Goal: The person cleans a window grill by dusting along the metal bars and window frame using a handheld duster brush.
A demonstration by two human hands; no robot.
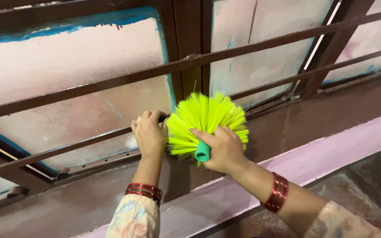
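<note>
head view: brown window bars [111, 81], frosted panes [67, 75], pink sill [331, 147].

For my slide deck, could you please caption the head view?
Right hand holds a yellow-green round brush while left hand grips a brown window bar.

Frosted window panes [67, 83] edged with blue paint sit in a dark brown frame [190, 39]. Below runs a brown sill [314, 119] and a pink ledge [314, 161].
</note>
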